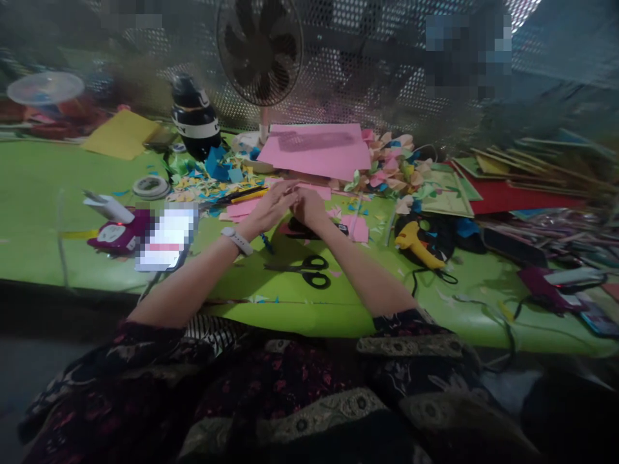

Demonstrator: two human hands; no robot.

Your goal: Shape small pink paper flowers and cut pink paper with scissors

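My left hand (276, 205) and my right hand (308, 206) meet over the middle of the table, fingers bent in against each other. Both look closed; what they pinch is hidden and blurred. Pink paper (316, 191) shows right behind my fingertips, and more pink pieces (243, 209) lie beside my left hand. Beneath my right wrist is a dark object (302, 231), partly covered. Black-handled scissors (312, 270) rest between my forearms, nearer the table edge. Left of my left hand lie a yellow and a black pen-like tool (249, 195).
At left are a lit phone (167, 238), a purple device (120, 229) and a tape roll (151, 187). A dark bottle (196, 122), pink sheets (316, 149) and a fan (260, 51) stand behind. Rightward lie a yellow glue gun (418, 245), cables and stacked paper (503, 196).
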